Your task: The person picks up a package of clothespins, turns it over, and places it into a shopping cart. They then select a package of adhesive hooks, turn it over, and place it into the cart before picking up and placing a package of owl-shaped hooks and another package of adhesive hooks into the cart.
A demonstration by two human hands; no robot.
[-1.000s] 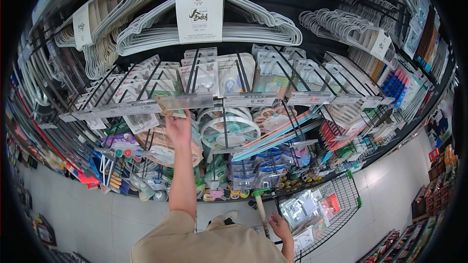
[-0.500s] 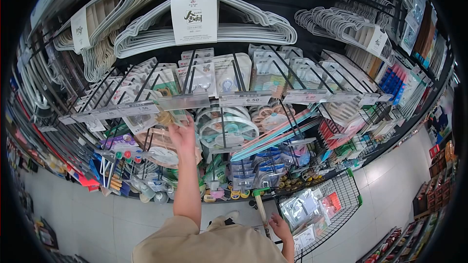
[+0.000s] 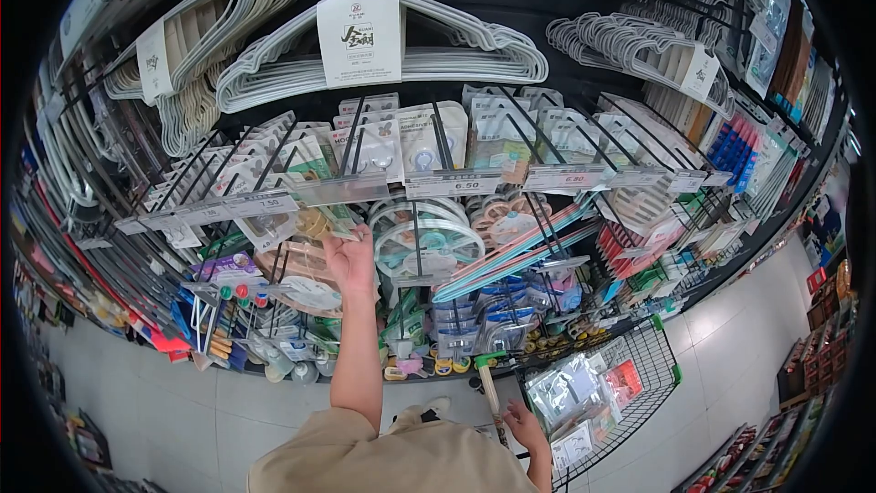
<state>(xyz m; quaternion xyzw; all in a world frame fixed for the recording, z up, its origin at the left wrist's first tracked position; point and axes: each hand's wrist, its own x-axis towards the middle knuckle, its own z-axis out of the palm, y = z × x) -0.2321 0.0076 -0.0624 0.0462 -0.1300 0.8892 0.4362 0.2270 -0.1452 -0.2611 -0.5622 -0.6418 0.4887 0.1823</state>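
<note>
Shopper standing close to a crowded wall of wire display pegs, with bundles of white hangers hung along the top. The left hand is raised on a straight arm. Its fingertips pinch the lower edge of a small carded packet, which hangs on a peg in the left half of the display. The packet sits just under a clear price strip and to the left of some round white reels. Down at the near right, the right hand appears closed around the cart handle. It is small and near the frame's edge, so the grip is not certain. The black wire cart beside it holds a few bagged goods.

The step in hand looks like working that one packet along its peg. To do it well, the pinch should hold the card itself rather than the loose film. The packet should stay level, so that its hanging hole runs straight along the wire toward the near tip. The price strip at the front would need lifting or ducking under. A slow pull should keep neighbouring packets from being dragged with it.
</note>
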